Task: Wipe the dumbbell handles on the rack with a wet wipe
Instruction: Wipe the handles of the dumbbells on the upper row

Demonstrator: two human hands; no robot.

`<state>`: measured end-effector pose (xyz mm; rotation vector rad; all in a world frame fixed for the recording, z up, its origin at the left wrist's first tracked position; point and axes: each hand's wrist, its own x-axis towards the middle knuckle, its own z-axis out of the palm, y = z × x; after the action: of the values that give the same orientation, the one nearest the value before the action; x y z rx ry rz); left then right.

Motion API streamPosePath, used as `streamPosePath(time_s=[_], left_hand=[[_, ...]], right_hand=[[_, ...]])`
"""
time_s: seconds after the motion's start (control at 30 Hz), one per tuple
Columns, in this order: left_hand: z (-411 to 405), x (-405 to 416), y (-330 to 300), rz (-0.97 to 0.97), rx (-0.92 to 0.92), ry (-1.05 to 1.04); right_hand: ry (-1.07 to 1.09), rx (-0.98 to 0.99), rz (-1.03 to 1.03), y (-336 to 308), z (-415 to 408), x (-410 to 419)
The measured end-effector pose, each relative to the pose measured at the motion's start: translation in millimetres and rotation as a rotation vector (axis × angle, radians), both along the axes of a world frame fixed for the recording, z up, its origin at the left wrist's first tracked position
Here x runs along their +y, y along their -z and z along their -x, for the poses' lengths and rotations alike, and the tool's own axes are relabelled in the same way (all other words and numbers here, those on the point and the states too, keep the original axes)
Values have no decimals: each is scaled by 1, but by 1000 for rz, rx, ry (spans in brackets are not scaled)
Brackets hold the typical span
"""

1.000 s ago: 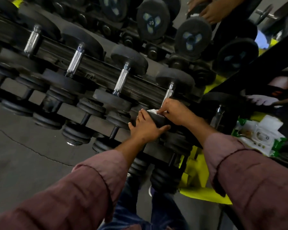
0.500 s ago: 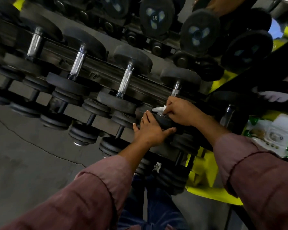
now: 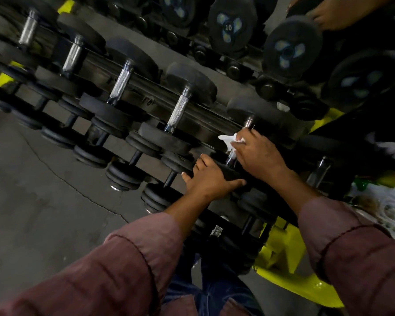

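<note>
A dark rack holds a row of black dumbbells with knurled chrome handles. My right hand grips a white wet wipe wrapped round the handle of one dumbbell on the middle tier. Only the top and bottom ends of that handle show. My left hand rests on the near black head of the same dumbbell, thumb spread to the right. The neighbouring handles to the left are bare.
A green and white wipes pack lies at the right edge. Another person's hand touches a dumbbell on the upper tier. A yellow rack foot stands by my jeans. The grey cracked floor lies to the left.
My right hand has slid the wipe up along the handle, away from me. My left hand has stayed on the dumbbell head. The camera has shifted slightly.
</note>
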<state>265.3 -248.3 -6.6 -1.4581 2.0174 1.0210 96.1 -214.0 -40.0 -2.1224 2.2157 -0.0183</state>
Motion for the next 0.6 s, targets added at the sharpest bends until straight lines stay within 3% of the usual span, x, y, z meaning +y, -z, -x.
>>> streamPosePath(time_s=[0.07, 0.2, 0.3, 0.43, 0.6], left_hand=[[-1, 1, 2, 14, -12, -1], [0, -3, 0, 1, -25, 15], [1, -4, 0, 0, -46, 33], [2, -5, 1, 0, -58, 49], [2, -7, -1, -11, -58, 72]], right_hand=[[9, 10, 22, 2, 3, 4], [257, 36, 105, 6, 0, 2], [433, -173, 142, 7, -14, 3], [805, -596, 144, -4, -38, 3], [871, -692, 86, -4, -32, 2]])
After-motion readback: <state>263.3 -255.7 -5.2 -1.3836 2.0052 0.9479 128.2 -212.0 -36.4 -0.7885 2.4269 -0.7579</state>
